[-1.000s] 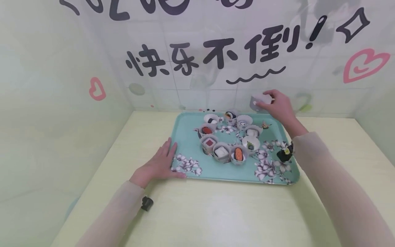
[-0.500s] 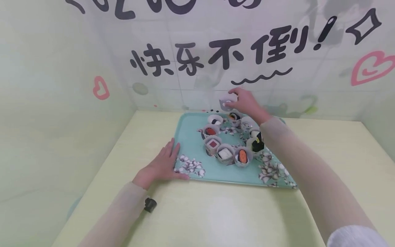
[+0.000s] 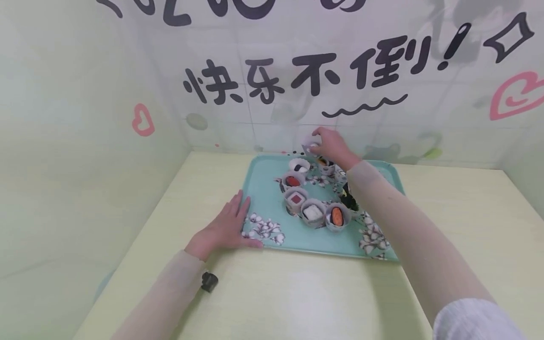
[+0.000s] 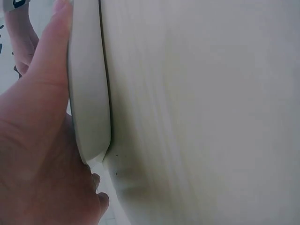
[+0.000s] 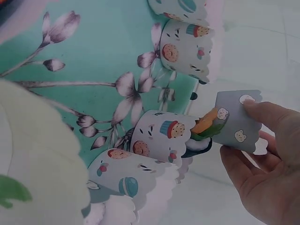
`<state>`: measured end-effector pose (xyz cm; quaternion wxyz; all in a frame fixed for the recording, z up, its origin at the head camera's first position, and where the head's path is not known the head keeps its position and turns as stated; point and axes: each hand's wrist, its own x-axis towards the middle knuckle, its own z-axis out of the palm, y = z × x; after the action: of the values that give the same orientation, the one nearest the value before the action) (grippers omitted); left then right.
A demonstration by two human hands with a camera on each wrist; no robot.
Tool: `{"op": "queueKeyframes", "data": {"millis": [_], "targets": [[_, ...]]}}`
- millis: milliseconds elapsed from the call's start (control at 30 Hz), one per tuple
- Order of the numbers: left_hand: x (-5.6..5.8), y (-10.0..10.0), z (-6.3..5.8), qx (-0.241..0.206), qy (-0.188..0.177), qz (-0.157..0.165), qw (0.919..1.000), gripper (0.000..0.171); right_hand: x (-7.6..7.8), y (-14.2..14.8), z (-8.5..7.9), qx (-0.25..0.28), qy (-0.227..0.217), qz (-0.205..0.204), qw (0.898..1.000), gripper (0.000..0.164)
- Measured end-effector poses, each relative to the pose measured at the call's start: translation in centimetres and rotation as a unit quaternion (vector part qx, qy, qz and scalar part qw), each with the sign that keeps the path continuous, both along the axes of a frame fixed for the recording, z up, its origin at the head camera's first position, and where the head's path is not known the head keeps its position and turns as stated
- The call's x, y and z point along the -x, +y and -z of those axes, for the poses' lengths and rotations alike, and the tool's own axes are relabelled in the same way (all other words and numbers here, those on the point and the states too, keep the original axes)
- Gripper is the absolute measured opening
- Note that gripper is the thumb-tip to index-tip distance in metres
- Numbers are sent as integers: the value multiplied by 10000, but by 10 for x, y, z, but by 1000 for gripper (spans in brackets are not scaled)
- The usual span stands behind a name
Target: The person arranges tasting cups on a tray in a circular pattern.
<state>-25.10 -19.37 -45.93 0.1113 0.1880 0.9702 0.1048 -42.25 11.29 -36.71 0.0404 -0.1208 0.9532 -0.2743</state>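
Note:
My right hand (image 3: pixel 333 145) pinches a grey paper baking cup (image 5: pixel 234 122) with little animal faces, thumb on one side and fingers on the other. The cup is upright, its base right at the orange-and-green sushi piece (image 5: pixel 208 124) in a patterned paper cup (image 5: pixel 157 138) at the tray's back edge. My left hand (image 3: pixel 223 229) rests at the front left corner of the turquoise flowered tray (image 3: pixel 265 189), fingers along its left side, thumb along the front edge. A ring of paper cups with sushi pieces stands on the tray, among them an orange-topped one (image 3: pixel 337 217).
A dark sushi piece (image 3: pixel 348 198) shows beside my right sleeve, which hides the tray's right part. A small black object (image 3: pixel 209 282) is by my left sleeve. Behind the pale table (image 3: pixel 293 297) rises a wall (image 3: pixel 276 42) with black lettering.
My right hand has carried the grey cup leftward from above the tray's back right to the sushi cup at the back, lowering slightly at the end. My left hand stays at the corner.

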Motion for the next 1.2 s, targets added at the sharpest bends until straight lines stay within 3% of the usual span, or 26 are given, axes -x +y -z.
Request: {"op": "queueKeyframes", "data": {"millis": [633,967,1200], "targets": [[1,2,0,-4,71,-2,10000,135,-5,11,-2,-573,-154,-188,9981,46],[-1,2,-2,-42,12,-20,10000,135,-6,7,2,-542,-108,-172,9983,54],[-1,2,-2,-26,24,-29,10000,134,-10,3,4,-459,-49,-104,9989,49]]}}
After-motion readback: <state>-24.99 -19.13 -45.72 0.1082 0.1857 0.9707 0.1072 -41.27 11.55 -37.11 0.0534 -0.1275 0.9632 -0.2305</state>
